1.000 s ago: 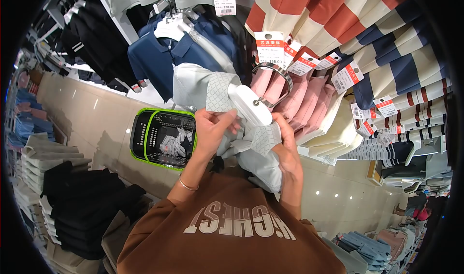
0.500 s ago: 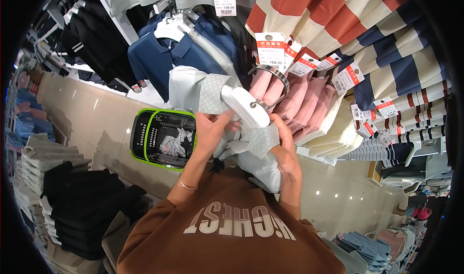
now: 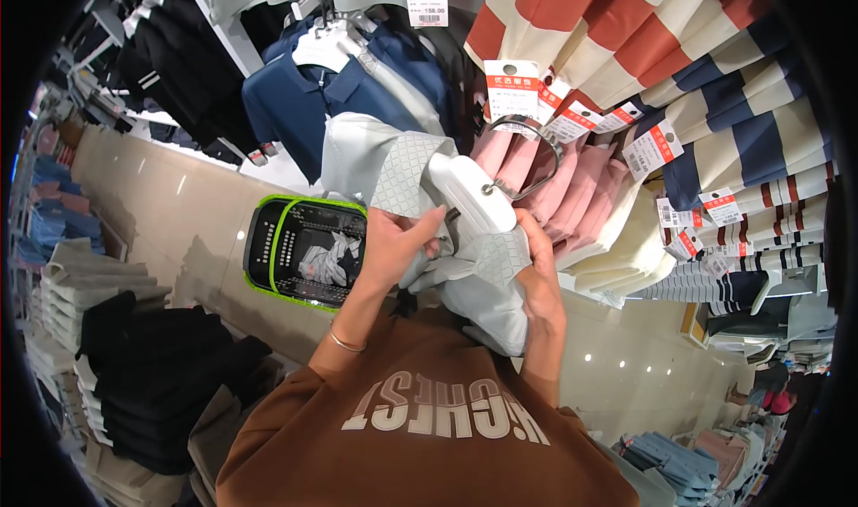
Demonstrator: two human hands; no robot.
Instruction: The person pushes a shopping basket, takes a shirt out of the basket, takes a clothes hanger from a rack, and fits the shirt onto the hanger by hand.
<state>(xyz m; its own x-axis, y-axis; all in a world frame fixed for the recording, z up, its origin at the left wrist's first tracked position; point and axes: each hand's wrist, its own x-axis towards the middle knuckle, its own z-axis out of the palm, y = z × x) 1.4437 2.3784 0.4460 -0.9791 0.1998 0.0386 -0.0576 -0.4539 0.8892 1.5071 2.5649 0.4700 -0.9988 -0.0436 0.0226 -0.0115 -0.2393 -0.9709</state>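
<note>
A pale grey shirt [image 3: 362, 160] with a diamond-patterned collar hangs on a white hanger [image 3: 469, 190] in front of me. The hanger's metal hook [image 3: 559, 154] points up and to the right. With thumb and fingers, my left hand [image 3: 398, 243] pinches the shirt near the neck opening, where a small dark label shows beside the thumb. My right hand [image 3: 539, 270] is wrapped round the shirt's other collar side at the hanger's lower right end; its fingers are partly hidden by the fabric.
On the floor at left stands a black basket with a green rim [image 3: 288, 199], grey cloth inside. Navy polos [image 3: 295, 105] hang behind the shirt, pink garments [image 3: 572, 194] and striped ones [image 3: 751, 150] to the right. Folded black clothes [image 3: 161, 373] lie at lower left. A person [image 3: 779, 402] is far right.
The shirt and hanger first shifted slightly left, then back right. The dark label has come into view by my left thumb. The surroundings have shifted slightly right in view.
</note>
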